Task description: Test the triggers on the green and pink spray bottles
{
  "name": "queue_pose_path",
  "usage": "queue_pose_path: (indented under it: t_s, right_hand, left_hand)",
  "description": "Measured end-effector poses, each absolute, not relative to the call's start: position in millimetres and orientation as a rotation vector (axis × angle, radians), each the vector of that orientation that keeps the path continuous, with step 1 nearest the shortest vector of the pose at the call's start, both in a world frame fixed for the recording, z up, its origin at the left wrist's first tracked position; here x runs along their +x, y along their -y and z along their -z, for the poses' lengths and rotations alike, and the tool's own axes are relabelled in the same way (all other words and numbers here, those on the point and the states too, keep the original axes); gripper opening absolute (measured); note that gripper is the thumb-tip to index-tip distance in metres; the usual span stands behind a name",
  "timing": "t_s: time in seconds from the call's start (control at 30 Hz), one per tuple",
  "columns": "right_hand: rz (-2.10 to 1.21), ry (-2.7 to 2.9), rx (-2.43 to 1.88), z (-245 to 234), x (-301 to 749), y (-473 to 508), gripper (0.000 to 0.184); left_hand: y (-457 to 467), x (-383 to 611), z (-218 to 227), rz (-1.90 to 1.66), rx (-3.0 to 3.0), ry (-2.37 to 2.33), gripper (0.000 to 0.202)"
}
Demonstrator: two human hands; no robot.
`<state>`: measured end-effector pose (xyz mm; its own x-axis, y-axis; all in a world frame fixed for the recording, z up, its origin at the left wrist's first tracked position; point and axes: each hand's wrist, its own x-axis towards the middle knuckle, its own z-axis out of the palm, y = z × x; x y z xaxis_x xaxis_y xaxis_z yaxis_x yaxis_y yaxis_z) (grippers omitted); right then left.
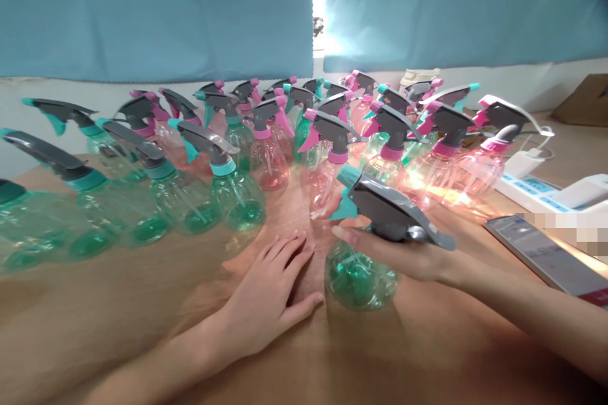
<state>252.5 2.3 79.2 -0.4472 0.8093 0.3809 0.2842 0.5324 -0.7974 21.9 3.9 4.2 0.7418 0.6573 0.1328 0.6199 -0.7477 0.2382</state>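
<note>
My right hand [403,253] grips the neck of a green spray bottle [361,278] with a grey and teal trigger head [384,205]; the bottle stands on the wooden table [142,323] in front of me. Beside it, my left hand [268,294] lies flat on the table with its fingers stretched out, the thumb close to the bottle's base. It holds nothing.
Several green spray bottles [237,196] stand at the left and several pink ones [268,158] in the middle and right. A phone [546,259] and a white power strip [536,186] lie at the right. Blue curtains [156,12] hang behind.
</note>
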Motion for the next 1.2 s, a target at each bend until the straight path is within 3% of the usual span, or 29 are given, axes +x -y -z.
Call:
queue_pose_path:
  t_s: [0.33,0.53,0.83,1.2]
  right_hand:
    - [-0.837,1.865,-1.049,-86.0,251.9,4.4,0.037]
    - [-0.978,1.811,-0.981,-80.0,250.9,2.0,0.014]
    - [-1.029,1.744,-0.783,-77.4,246.0,-2.0,0.031]
    - [-1.087,1.733,-0.696,-70.8,249.6,-2.7,0.018]
  left_hand:
    - [-4.5,21.3,-4.1,-0.309,2.768,-1.014,0.059]
    - [-3.8,20.3,-2.9,-0.311,2.753,-1.025,0.060]
    - [-4.2,20.3,-3.9,-0.283,2.762,-1.018,0.061]
    - [-3.4,20.7,-3.7,-0.316,2.738,-1.023,0.061]
